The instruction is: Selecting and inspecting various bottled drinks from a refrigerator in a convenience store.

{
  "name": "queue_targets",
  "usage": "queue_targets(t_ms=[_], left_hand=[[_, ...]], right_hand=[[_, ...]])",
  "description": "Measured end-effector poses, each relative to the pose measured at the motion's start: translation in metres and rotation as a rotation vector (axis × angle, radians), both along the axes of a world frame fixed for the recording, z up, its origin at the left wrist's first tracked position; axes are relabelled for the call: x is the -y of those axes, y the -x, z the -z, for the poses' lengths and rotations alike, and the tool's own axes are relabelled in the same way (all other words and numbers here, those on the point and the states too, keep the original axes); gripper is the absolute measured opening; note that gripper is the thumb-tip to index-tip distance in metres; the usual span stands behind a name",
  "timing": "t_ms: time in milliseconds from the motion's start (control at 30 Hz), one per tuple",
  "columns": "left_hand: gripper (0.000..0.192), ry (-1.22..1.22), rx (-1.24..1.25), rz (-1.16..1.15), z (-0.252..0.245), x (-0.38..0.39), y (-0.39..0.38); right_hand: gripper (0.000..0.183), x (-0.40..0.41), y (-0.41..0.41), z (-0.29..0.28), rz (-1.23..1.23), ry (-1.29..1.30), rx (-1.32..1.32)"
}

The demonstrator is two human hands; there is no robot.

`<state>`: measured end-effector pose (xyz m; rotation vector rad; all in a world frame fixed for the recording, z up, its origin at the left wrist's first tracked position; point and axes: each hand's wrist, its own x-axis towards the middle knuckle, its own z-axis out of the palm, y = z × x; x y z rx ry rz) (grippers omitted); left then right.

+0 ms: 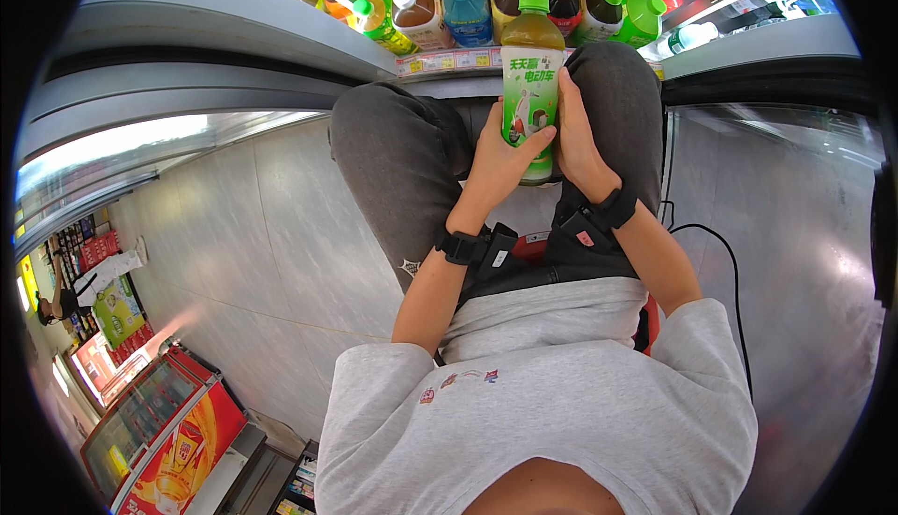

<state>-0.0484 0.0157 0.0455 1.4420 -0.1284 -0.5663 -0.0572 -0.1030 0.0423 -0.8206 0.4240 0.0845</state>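
In front of my knees stands a plastic drink bottle (531, 94) with a bright green cap, amber liquid and a white-and-green label bearing writing and a scooter picture. My left hand (501, 157) grips its lower left side, the thumb lying across the label. Against the right side of the bottle lies my right hand (582, 136), its fingers stretched upward and partly hidden behind the bottle. Just beyond, bottles with coloured caps fill a cooler shelf (449, 62), among them a blue drink bottle (466, 17) and a red-capped cola bottle (563, 8).
Glass cooler doors stand open at my left (210, 122) and right (772, 234). A clear bottle (691, 38) lies on its side at the cooler's right. A black cable (733, 283) runs along my right. A red display freezer (168, 438) and another person (105, 276) are farther left.
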Motion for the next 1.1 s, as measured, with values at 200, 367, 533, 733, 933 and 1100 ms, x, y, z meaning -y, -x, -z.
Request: queue_targets(t_ms=[200,367,533,733,933,1100], left_hand=[[0.045,0.002,-0.004,0.002,0.0004,0.0001,0.0002],[0.046,0.004,-0.021,0.002,-0.0016,0.0001,0.0003],[0.046,0.005,-0.03,0.008,-0.0014,0.0003,0.0005],[0.046,0.003,-0.017,0.012,0.0022,-0.0003,0.0005],[0.046,0.042,-0.052,0.015,-0.0021,0.0009,0.0001],[0.046,0.038,-0.07,0.018,-0.0038,0.0003,0.0002]], right_hand=[[0.05,-0.0005,0.0001,-0.0018,0.014,0.001,-0.009],[0.05,-0.0006,0.0,-0.0022,0.013,0.008,-0.008],[0.05,-0.0001,0.0003,-0.0011,0.015,0.018,-0.007],[0.05,0.0001,0.0003,-0.0018,0.006,0.004,-0.006],[0.05,-0.0001,-0.0002,-0.0007,0.011,0.012,-0.019],[0.05,-0.0007,-0.0004,-0.0036,0.018,-0.002,-0.052]])
